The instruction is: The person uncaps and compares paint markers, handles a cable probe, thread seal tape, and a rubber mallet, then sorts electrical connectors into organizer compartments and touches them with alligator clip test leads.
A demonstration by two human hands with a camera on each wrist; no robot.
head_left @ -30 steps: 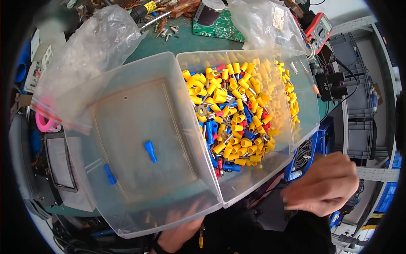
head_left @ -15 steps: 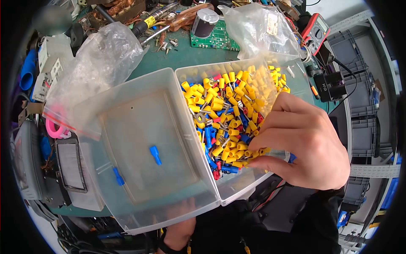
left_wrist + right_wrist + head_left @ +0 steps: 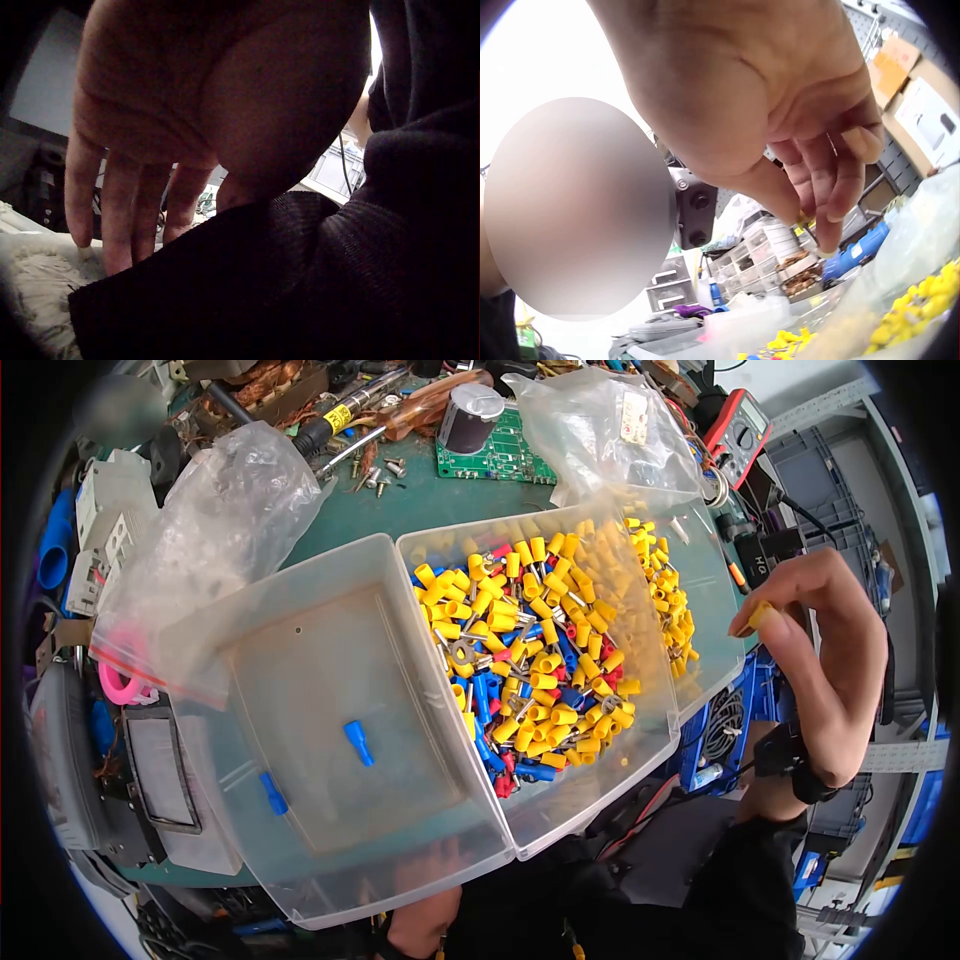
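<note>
My right hand [image 3: 840, 660] is raised to the right of the clear plastic box [image 3: 590, 810], pinching a small yellow crimp terminal [image 3: 762, 616] between thumb and fingertip. In the right wrist view only a sliver of this terminal [image 3: 805, 219] shows. Yellow, blue and red terminals [image 3: 545, 650] fill the box's right half. In the clear left half [image 3: 340, 650] lie two blue terminals [image 3: 358, 743]. My left hand [image 3: 425, 900] is low at that half's near edge, partly seen through the plastic. The left wrist view shows this hand [image 3: 187, 97] with fingers extended downward and nothing gripped.
Crumpled clear bags [image 3: 225, 510] lie behind and left of the box. Along the back are a screwdriver [image 3: 360, 448], a green circuit board [image 3: 505, 460] and a red multimeter [image 3: 738, 435]. A pink ring [image 3: 120, 680] is at the left, a blue bin [image 3: 720, 730] at the right.
My right hand reached into the pile of terminals, then came up and to the right with a yellow terminal pinched. The left hand stays near the box's near edge.
</note>
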